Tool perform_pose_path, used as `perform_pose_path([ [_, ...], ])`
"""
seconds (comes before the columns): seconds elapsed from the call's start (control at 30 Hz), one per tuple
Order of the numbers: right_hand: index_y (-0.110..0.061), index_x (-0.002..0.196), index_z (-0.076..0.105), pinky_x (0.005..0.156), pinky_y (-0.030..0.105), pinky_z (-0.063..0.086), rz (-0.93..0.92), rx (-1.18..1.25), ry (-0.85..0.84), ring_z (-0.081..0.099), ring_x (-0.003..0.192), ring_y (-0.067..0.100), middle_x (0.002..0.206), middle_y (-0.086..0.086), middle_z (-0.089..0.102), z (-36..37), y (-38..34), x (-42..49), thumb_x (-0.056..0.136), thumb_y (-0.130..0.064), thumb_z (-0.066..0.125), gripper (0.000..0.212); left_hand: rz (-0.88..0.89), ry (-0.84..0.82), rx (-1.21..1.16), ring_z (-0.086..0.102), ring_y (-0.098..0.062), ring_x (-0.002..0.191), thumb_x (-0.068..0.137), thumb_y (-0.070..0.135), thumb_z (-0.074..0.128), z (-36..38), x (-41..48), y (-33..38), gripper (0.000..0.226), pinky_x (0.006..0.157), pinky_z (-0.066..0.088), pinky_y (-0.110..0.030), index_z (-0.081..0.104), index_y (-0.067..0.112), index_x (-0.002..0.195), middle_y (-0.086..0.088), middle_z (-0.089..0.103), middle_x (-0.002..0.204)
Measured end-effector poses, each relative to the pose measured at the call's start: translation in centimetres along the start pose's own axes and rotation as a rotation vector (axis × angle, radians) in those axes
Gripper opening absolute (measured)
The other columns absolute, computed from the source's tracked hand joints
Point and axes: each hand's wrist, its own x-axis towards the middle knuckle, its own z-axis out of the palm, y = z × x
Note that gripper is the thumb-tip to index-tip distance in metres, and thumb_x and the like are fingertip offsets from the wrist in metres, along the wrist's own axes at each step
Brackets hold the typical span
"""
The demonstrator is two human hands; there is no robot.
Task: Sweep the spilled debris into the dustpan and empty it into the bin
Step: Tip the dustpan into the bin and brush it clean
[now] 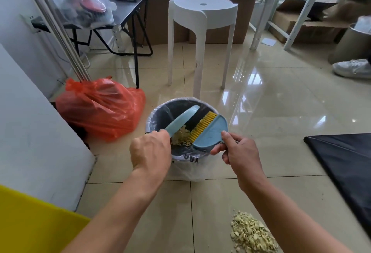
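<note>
A small bin (158,115) lined with a clear bag stands on the tiled floor just ahead of me. My left hand (149,150) grips the handle of a light blue dustpan (181,119), which is tilted over the bin's mouth. Pale yellowish debris (181,137) slides from the pan into the bin. My right hand (240,151) pinches a light blue hand brush (210,132) with yellow bristles, held against the pan over the bin. A pile of the same pale debris (252,232) lies on the floor at the lower right.
A white plastic stool (202,17) stands behind the bin. An orange plastic bag (100,108) sits to the left beside a wall. A black sheet (345,152) covers the floor on the right. A person's white shoe (351,67) is at the far right.
</note>
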Motion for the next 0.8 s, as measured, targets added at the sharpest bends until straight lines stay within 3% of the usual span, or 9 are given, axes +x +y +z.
perform_pose_path([
  [0.1,-0.011,0.115,0.072,0.047,0.02,0.037,-0.016,0.014,-0.015,0.04,0.049,0.014,0.068,0.013,0.075,-0.3,-0.5,-0.3,0.105,-0.028,0.053,0.027,-0.031,0.036,-0.134,0.076,-0.023,0.076,0.098,0.021,0.05,0.6,-0.3,-0.2,0.015,0.056,0.04,-0.029,0.064,0.023,0.097,-0.002,0.075,0.083],
  [0.23,-0.02,0.109,0.07,0.052,0.024,0.041,-0.057,0.031,-0.06,0.045,0.06,0.023,0.068,0.013,0.075,-0.1,-1.4,-0.9,0.105,-0.028,0.054,0.018,-0.156,0.024,-0.594,0.071,-0.034,0.079,0.095,0.043,0.056,0.2,-0.7,-1.2,0.029,0.065,0.055,-0.037,0.07,0.018,0.1,-0.01,0.076,0.085],
  [0.4,-0.032,0.093,0.069,0.064,0.035,0.054,-0.151,-0.236,-0.038,0.06,0.054,0.004,0.063,-0.001,0.075,0.7,-1.5,-0.7,0.105,-0.031,0.053,0.02,-0.2,0.034,-0.904,0.068,-0.031,0.082,0.094,0.043,0.061,-2.5,-0.9,-2.0,0.03,0.069,0.053,-0.036,0.074,0.02,0.107,-0.006,0.077,0.09],
  [0.53,-0.023,0.08,0.074,0.073,0.036,0.057,-0.236,-0.372,-0.034,0.071,0.075,0.014,0.059,-0.007,0.073,1.4,-2.0,-1.1,0.104,-0.029,0.052,0.033,-0.175,-0.046,-0.961,0.069,-0.028,0.084,0.093,0.043,0.062,-3.0,0.3,-1.6,0.03,0.074,0.056,-0.037,0.075,0.02,0.108,-0.005,0.078,0.092],
  [0.67,-0.022,0.075,0.07,0.067,0.034,0.055,-0.27,-0.378,0.013,0.07,0.067,0.022,0.058,-0.007,0.073,1.5,-2.5,-1.1,0.105,-0.028,0.051,0.036,-0.183,-0.156,-0.911,0.071,-0.032,0.08,0.089,0.048,0.062,-1.4,0.2,-1.2,0.032,0.074,0.059,-0.04,0.072,0.018,0.096,-0.007,0.076,0.084],
  [0.8,-0.034,0.071,0.064,0.065,0.028,0.055,-0.332,-0.371,0.046,0.071,0.064,0.014,0.059,-0.007,0.073,1.2,-2.8,-1.0,0.106,-0.029,0.051,0.037,-0.191,-0.25,-0.84,0.072,-0.032,0.074,0.087,0.047,0.063,-0.2,-0.7,-1.2,0.032,0.068,0.059,-0.039,0.066,0.016,0.081,-0.009,0.073,0.074],
])
